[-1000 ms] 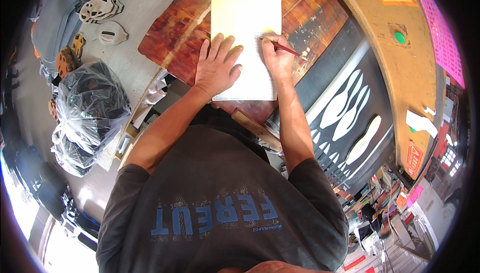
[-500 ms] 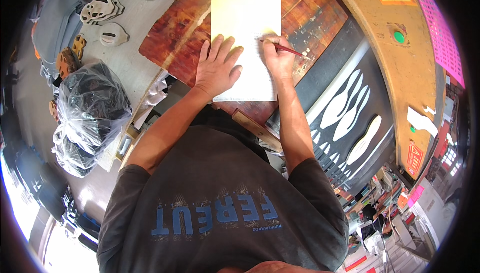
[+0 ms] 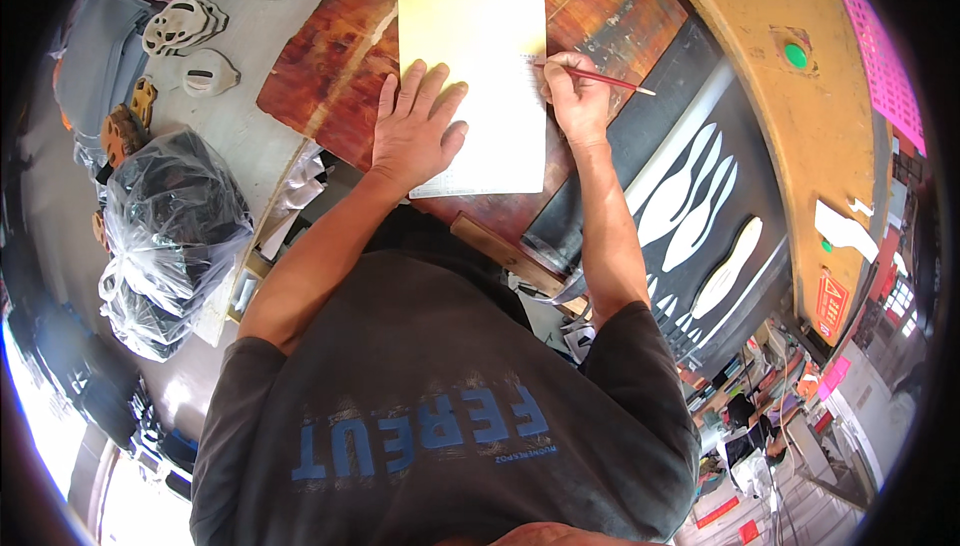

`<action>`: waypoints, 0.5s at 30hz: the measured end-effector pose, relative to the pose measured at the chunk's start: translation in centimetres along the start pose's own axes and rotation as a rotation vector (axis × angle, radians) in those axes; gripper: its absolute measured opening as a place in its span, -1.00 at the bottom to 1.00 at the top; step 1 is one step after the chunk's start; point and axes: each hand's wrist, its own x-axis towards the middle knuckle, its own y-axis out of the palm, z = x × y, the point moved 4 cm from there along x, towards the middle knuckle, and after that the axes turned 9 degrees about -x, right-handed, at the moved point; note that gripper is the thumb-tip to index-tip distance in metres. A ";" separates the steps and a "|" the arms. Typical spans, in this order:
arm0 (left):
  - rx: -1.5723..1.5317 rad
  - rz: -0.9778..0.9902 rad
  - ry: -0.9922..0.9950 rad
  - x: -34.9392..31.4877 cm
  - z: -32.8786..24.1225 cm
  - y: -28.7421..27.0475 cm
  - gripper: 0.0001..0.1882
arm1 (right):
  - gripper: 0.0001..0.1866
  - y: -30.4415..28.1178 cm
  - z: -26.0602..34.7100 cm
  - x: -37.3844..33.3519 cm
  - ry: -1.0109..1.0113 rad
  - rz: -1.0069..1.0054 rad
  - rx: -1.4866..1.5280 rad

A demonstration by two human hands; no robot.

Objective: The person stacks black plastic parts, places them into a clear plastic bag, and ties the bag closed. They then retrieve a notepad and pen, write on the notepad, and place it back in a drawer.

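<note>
A pale sheet of paper (image 3: 470,21) lies on a reddish-brown wooden board (image 3: 340,51), with a line of small marks near its right edge. My left hand (image 3: 420,126) rests flat on the paper's left half, fingers spread. In my right hand (image 3: 578,101) a thin dark red pen (image 3: 610,80) is pinched between thumb and fingers. Its tip points left and touches or hovers just over the paper's right edge; which of these I cannot tell. The pen's other end sticks out to the right, past my hand.
Left of the board, several cut sole-shaped pieces (image 3: 208,73) lie on a grey table. A clear plastic bag (image 3: 175,236) with dark contents sits at its edge. White sole shapes (image 3: 690,211) lie on a dark surface at right, beside a yellow-brown machine frame (image 3: 770,46) with green buttons.
My right hand and the pen have shifted right, toward the paper's edge, and the pen lies flatter. In the picture, paper, board and left hand sit slightly further left and up.
</note>
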 end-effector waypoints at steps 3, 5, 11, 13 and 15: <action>-0.005 -0.004 -0.002 0.0 0.0 0.0 -0.43 | -0.82 0.0 -0.8 -0.2 -0.027 -0.072 -0.151; -0.006 -0.024 0.006 0.0 -0.1 0.0 -0.43 | -0.81 0.1 -0.7 -0.3 -0.153 -0.099 -0.180; -0.003 -0.038 0.017 0.0 -0.1 -0.1 -0.44 | -0.81 0.6 -0.7 -0.2 -0.209 -0.098 -0.215; -0.005 -0.029 0.011 0.0 -0.1 -0.1 -0.43 | -0.80 0.6 -0.6 -0.2 -0.196 -0.103 -0.233; -0.003 -0.021 0.009 0.0 -0.1 -0.1 -0.43 | -0.80 0.6 -0.5 -0.2 -0.193 -0.113 -0.256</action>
